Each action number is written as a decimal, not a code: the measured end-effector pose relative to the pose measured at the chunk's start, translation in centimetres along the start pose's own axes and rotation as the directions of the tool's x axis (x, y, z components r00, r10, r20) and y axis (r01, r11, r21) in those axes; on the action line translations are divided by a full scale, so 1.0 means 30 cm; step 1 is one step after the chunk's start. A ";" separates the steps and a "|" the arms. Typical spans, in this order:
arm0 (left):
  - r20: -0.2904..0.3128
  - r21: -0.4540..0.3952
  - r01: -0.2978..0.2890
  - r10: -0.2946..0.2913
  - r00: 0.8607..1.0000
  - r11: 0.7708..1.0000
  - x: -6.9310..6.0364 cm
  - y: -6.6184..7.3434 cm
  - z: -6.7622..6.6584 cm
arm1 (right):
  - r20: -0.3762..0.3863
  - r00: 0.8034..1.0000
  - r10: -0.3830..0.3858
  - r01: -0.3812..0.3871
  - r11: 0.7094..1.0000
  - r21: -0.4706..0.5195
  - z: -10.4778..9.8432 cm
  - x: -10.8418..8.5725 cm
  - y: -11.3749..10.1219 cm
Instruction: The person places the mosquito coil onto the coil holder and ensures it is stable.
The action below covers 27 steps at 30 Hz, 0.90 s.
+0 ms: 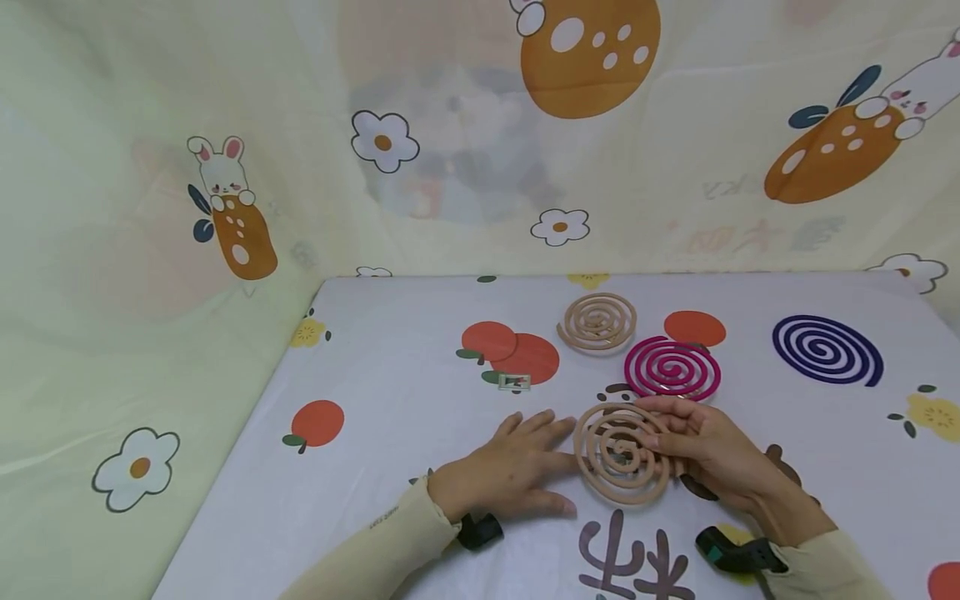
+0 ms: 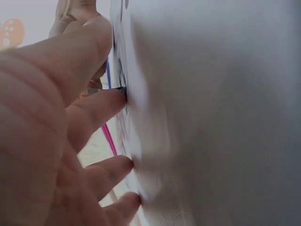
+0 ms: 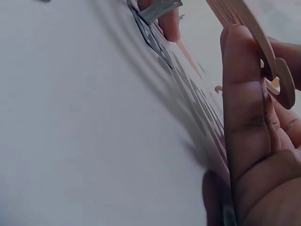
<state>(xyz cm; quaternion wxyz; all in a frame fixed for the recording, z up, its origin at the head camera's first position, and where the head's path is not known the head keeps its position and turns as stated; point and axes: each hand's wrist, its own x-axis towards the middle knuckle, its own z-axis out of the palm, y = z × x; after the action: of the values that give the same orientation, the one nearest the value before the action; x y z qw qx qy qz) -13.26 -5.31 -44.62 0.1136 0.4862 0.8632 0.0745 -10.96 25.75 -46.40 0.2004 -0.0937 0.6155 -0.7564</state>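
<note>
A beige spiral coil (image 1: pixel 621 457) is pinched between the thumb and fingers of my right hand (image 1: pixel 708 454), raised a little off the cloth. My left hand (image 1: pixel 517 471) lies palm down with spread fingers just left of that coil. In the left wrist view, the left fingertips (image 2: pixel 123 163) touch the cloth, one of them at a small dark piece. The right wrist view shows the coil's edge (image 3: pixel 282 87) held by my right hand (image 3: pixel 256 122), and a small grey strip (image 3: pixel 160 10) by a fingertip of the other hand.
Behind the hands lie another beige spiral (image 1: pixel 596 322) and a magenta spiral (image 1: pixel 672 368). A dark blue spiral (image 1: pixel 827 350) is at the right. A small printed rectangle (image 1: pixel 514 382) lies beyond my left hand. Patterned curtain (image 1: pixel 450 200) hangs behind the table.
</note>
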 end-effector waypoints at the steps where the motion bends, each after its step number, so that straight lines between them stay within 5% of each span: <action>1: 0.006 0.004 -0.001 0.001 1.000 1.000 0.000 0.001 0.001 | 0.001 1.000 -0.006 0.006 1.000 0.002 0.003 0.003 0.001; 27: 0.054 0.003 0.023 -0.023 0.998 1.000 -0.006 0.016 0.021 | -0.033 0.999 0.021 -0.021 1.000 0.018 0.050 0.035 0.010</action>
<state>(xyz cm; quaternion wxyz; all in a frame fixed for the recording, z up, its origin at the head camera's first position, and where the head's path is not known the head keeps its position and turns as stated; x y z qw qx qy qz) -12.61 -5.21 -45.09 0.1373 0.4781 0.8655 0.0590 -11.26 23.94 -46.48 0.1990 -0.0727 0.6128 -0.7613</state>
